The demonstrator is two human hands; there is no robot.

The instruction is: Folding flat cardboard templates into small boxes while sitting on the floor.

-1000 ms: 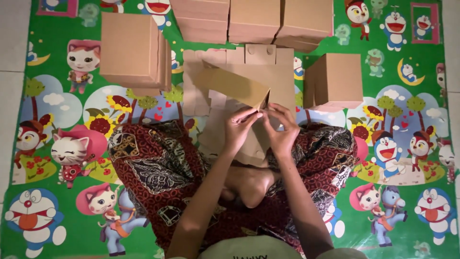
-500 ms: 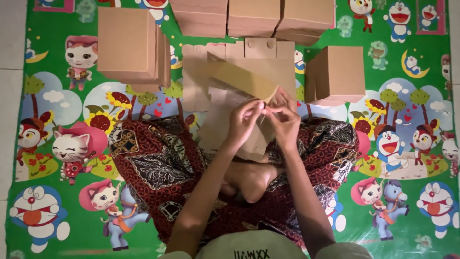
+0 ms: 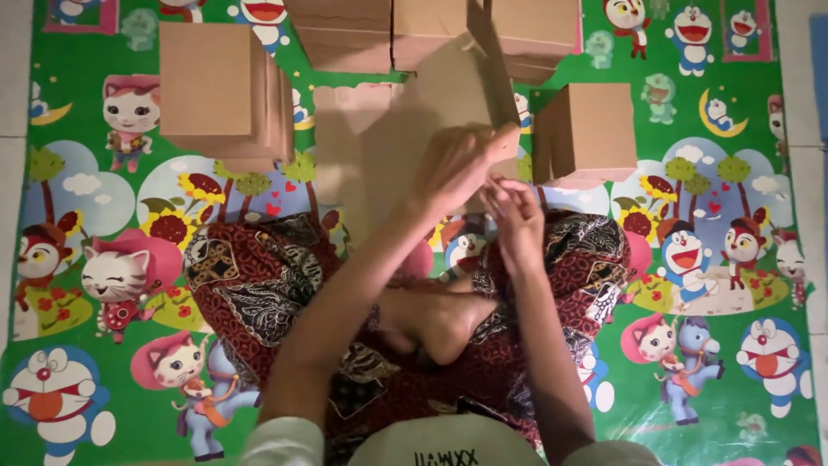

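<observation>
Change: since half a second ago the cardboard sheet (image 3: pixel 448 95) has swung up from lying low over the lap to standing tall toward the far edge of the mat (image 3: pixel 69 103), and the left hand (image 3: pixel 457 164) has risen with it
Left hand: fingers closed round the lower right edge of the cardboard sheet, gripping it firmly
Right hand: right hand (image 3: pixel 517 211) sits just below and beside the left, fingers curled in a pinch close to the same edge; whether they grip the sheet or only touch it cannot be told
Cardboard sheet: a flat unfolded box blank, held tilted above the middle of the mat, in front of the person's crossed legs
Stack of flats: a stack of flat cardboard (image 3: pixel 220 91) lies near the far left corner of the mat
Boxes: a folded box (image 3: pixel 591 129) stands just right of the hands; a row of boxes (image 3: pixel 431 30) lines the far edge
Lap: a patterned red and black cloth (image 3: pixel 259 276) covers the legs, with a bare foot (image 3: pixel 431 319) showing at the middle
Mat: green, printed with cartoon animals
</observation>
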